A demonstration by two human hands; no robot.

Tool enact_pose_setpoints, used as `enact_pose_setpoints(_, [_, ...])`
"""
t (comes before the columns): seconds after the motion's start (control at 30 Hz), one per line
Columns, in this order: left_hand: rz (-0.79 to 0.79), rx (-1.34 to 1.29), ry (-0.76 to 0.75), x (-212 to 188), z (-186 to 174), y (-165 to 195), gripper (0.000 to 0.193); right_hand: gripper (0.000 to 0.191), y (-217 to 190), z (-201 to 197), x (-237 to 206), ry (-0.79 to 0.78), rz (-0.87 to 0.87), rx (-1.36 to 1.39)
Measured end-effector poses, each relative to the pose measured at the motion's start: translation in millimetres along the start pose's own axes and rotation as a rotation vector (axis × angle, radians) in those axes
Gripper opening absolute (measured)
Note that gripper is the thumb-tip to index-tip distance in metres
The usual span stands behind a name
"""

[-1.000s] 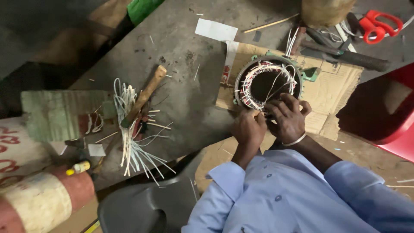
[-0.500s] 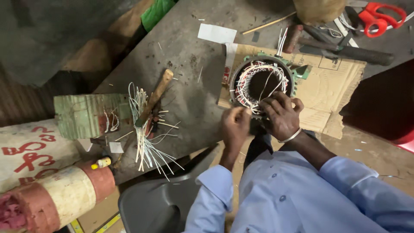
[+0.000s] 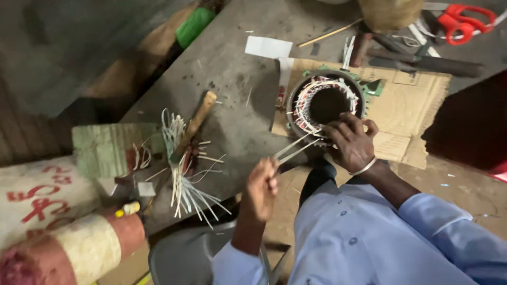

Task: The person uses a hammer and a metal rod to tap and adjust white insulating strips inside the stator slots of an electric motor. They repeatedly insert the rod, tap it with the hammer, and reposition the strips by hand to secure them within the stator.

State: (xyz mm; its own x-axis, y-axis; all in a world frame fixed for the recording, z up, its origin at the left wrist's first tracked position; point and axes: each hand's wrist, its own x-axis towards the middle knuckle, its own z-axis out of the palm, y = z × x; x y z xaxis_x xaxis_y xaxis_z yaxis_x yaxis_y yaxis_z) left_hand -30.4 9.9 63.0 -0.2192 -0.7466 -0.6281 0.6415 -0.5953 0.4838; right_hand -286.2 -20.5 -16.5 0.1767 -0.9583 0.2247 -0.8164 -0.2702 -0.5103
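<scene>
My left hand point(image 3: 262, 184) is pinched shut on the near ends of two thin pale strips point(image 3: 294, 148), thumb and fingers pressed together around them. From that pinch the strips run up and away to the right, their long axis slanting toward my right hand point(image 3: 351, 143), and their far ends reach the near rim of the round stator point(image 3: 326, 101). My right hand lies curled over that near rim, fingers bent onto the winding; whether it grips anything I cannot tell.

The strips look light and springy, stiff enough to hold a straight line yet easy to kink, so I judge the best hold is close to the ends, flat between the pads. The stator looks heavy, a metal ring with red and white wire ends around its dark bore, which faces up; it sits on a sheet of cardboard point(image 3: 406, 111).

To the left of my left hand a bundle of similar strips point(image 3: 182, 174) fans out on the grey table point(image 3: 232, 79), with a wooden-handled tool point(image 3: 196, 122) lying across it. Far beyond my right hand lie red-handled scissors point(image 3: 465, 21).
</scene>
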Motion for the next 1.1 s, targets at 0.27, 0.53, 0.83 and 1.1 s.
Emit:
enact_pose_setpoints(0.27, [0.310,0.310,-0.114,14.6,27.4,-9.3,0.014,0.067,-7.5,-5.5,-4.8,0.035,-0.103,-0.134])
enact_pose_setpoints(0.53, [0.446,1.191,-0.393,-4.1,50.3,30.9,0.021,0.056,-8.9,8.4,-13.7,0.036,-0.103,-0.154])
enact_pose_setpoints(0.83, [1.007,1.203,-0.683,209.2,139.7,20.3,0.015,0.057,-14.4,0.2,-11.5,-0.003,-0.036,-0.220])
enact_pose_setpoints(1.1, [1.117,1.543,-0.620,266.5,114.0,-27.9,0.014,0.062,-23.9,-5.4,4.4,-0.031,0.044,-0.102])
